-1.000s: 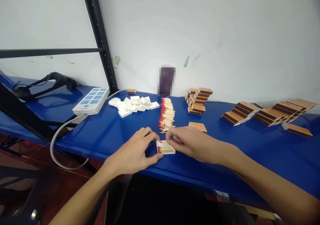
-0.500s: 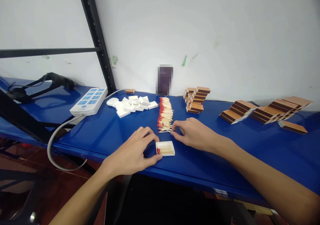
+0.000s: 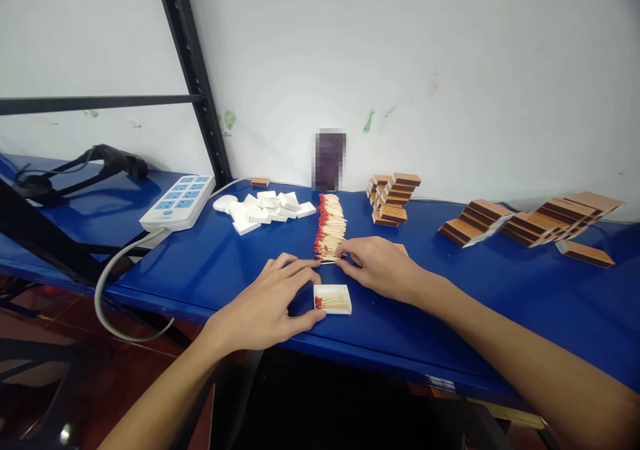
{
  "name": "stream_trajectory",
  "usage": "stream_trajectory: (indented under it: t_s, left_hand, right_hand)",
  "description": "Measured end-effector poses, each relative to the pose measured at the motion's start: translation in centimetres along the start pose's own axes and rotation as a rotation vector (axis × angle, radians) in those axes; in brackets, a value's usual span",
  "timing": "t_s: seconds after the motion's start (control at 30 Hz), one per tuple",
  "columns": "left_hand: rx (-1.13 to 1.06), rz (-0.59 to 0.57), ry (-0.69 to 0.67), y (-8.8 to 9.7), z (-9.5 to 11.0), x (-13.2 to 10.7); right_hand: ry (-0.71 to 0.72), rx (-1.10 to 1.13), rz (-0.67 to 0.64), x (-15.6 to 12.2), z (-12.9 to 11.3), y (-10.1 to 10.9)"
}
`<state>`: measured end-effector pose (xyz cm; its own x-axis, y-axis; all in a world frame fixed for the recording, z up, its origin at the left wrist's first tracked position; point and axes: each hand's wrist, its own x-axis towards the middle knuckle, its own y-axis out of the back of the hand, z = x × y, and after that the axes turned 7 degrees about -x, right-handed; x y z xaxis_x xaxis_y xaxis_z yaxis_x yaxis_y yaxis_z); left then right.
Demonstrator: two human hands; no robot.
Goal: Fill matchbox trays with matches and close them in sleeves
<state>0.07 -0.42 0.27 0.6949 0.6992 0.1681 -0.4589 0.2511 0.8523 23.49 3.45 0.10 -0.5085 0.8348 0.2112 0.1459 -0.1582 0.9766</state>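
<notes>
A small white matchbox tray (image 3: 333,299) lies on the blue table (image 3: 500,303) near the front edge, with several red-tipped matches inside. My left hand (image 3: 270,300) grips the tray's left end between thumb and fingers. My right hand (image 3: 377,267) reaches to the near end of the long pile of red-tipped matches (image 3: 329,229), its fingertips pinched on the matches there. A brown matchbox sleeve (image 3: 401,248) lies partly hidden behind my right hand.
Empty white trays (image 3: 267,209) are heaped at the back left beside a white power strip (image 3: 179,202) with its grey cable. Stacks of brown sleeves (image 3: 394,198) and fanned rows (image 3: 535,223) lie to the right. A black rack post (image 3: 193,77) stands left.
My right hand has left the tray and moved back to the near end of the match pile, closing its fingertips on matches. My left hand has stayed on the tray.
</notes>
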Motion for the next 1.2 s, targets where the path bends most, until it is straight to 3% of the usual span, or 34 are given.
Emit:
stream_trajectory:
  t_s: [0.3,0.63,0.93,1.07,1.2]
  left_hand:
    - [-0.037,0.057,0.030,-0.1,-0.1,-0.1]
    - [-0.044,0.046,0.035,-0.1,-0.1,-0.1]
    - [-0.036,0.034,0.034,-0.1,0.0,0.0]
    - [-0.039,0.046,0.042,-0.1,-0.1,0.0]
    - [-0.046,0.062,0.051,-0.1,-0.1,0.0]
  right_hand:
    - [0.008,0.021,-0.023,0.0,0.1,0.7]
    - [-0.023,-0.017,-0.083,0.0,0.2,0.4]
    - [-0.026,-0.039,-0.058,-0.1,0.0,0.8]
    - [0.091,0.058,0.004,-0.9,-0.6,1.6]
    - [0.265,0.141,-0.051,-1.6,-1.5,1.6]
